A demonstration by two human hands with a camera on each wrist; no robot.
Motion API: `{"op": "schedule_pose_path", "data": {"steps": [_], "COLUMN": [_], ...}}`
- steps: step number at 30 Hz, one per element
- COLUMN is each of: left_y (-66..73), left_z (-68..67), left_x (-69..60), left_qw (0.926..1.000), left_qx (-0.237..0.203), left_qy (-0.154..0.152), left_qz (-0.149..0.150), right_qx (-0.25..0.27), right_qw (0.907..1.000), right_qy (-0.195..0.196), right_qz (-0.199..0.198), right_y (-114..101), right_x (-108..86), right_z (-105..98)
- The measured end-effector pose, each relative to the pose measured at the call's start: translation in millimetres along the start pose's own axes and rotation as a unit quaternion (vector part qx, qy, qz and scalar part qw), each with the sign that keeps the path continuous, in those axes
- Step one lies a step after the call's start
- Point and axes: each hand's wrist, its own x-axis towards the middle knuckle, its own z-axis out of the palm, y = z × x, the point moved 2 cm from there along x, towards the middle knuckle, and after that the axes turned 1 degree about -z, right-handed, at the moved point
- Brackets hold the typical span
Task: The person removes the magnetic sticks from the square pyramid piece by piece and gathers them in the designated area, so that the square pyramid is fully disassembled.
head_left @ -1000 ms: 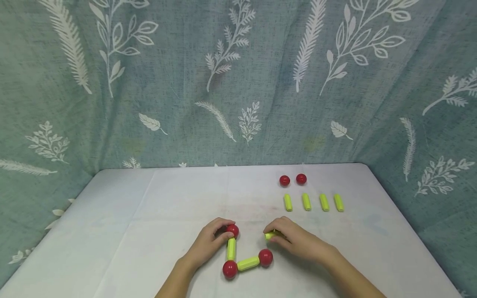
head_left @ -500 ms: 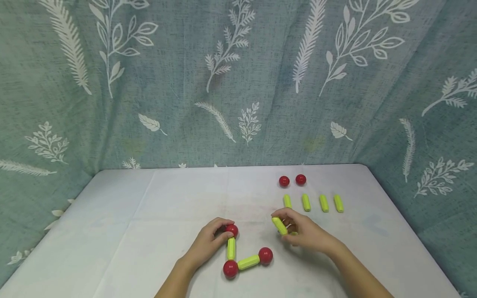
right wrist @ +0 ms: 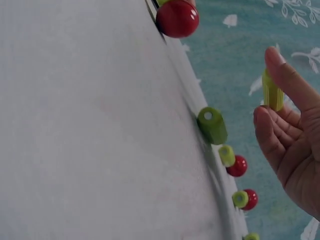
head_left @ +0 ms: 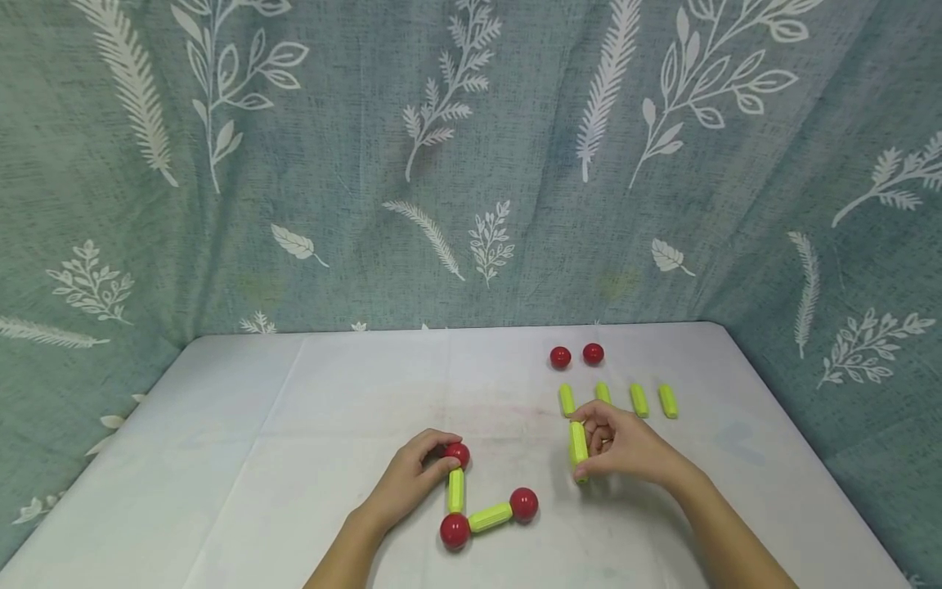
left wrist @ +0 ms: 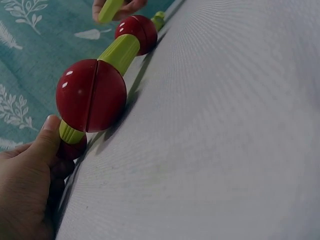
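Note:
My left hand pinches a red ball with thumb and fingers. That ball joins a yellow-green ribbed rod, which meets a red corner ball. From the corner, a second yellow-green rod leads to a third red ball. My right hand holds a loose yellow-green rod by its ends, thumb below and fingertip above, apart from the joined pieces. In the right wrist view this held rod is above the table, and another green rod lies on the tabletop nearby.
Two loose red balls lie toward the table's back right. In front of them is a row of several yellow-green rods, partly covered by my right hand. A patterned teal curtain hangs behind and beside the white table.
My right hand has moved to the right and slightly away from me, turning its rod from roughly sideways to nearly pointing away. The left hand and the joined pieces have stayed put.

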Motion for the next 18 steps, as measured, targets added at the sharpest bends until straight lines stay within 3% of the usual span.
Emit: {"op": "schedule_pose_path", "data": {"steps": [10, 18], "left_y": [0.7, 1.1], "left_z": [0.4, 0.1], "left_x": [0.6, -0.3], "left_qw": [0.9999, 0.9999], "left_qx": [-0.009, -0.01], "left_qy": [-0.003, 0.0], "left_qz": [-0.004, -0.003], "right_qx": [-0.05, -0.066], "right_qw": [0.9983, 0.9978], "right_qy": [0.009, -0.004], "right_qz": [-0.029, 0.002], "right_y": [17, 32], "right_x": [-15.9, -29.5], "right_z": [-16, -26]}}
